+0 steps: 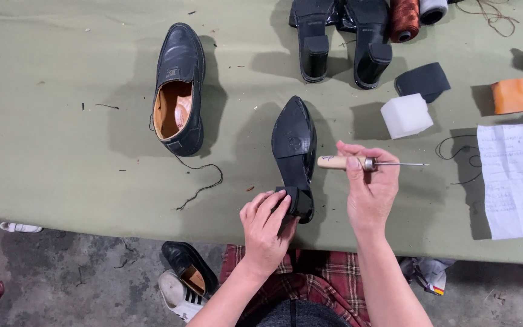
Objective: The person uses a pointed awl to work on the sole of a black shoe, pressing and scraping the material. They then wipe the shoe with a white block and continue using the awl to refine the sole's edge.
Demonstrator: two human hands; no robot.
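Head view: I see the left hand (266, 225) closed around the heel of a black shoe (295, 145) lying sole-up on the green table (62, 151); right hand (367, 184) fingers pinch an awl (358, 163), handle wooden, needle pointing right, just beside the sole; second shoe (178, 91) upright, well left.

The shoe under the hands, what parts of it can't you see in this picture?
Head view:
- Upside-down black shoe: its upper faces the table; only the sole shows.
- Its heel: partly covered by the left hand.
- Awl: the right hand hides the handle's middle.
- Sole stamp: too small to make out.
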